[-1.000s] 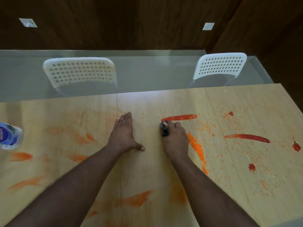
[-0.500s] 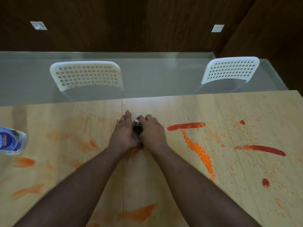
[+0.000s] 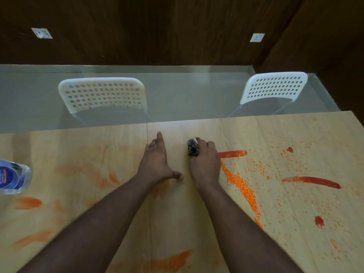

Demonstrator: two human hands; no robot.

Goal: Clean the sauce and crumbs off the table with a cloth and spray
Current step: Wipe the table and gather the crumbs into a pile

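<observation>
My right hand [image 3: 204, 160] grips a small dark balled-up cloth [image 3: 192, 148] and presses it on the wooden table [image 3: 177, 223], just left of a red sauce streak [image 3: 232, 154]. A ridge of orange crumbs [image 3: 241, 186] runs down beside my right wrist. My left hand [image 3: 156, 161] lies flat on the table, fingers straight, a short gap left of the cloth. A second sauce streak [image 3: 312, 181] and a red blob [image 3: 319, 221] lie further right. The clear spray bottle [image 3: 13, 177] with a blue label lies at the far left edge.
Faded orange smears [image 3: 29, 202] cover the left half of the table and the near edge. Loose crumbs [image 3: 275, 166] scatter over the right half. Two white perforated chairs [image 3: 102, 95] [image 3: 274, 87] stand beyond the far edge, behind a glass pane.
My hands were pressed together around the cloth half a second ago. They have separated: the right hand carried the cloth to the right toward the sauce streak, and the left hand stays flat.
</observation>
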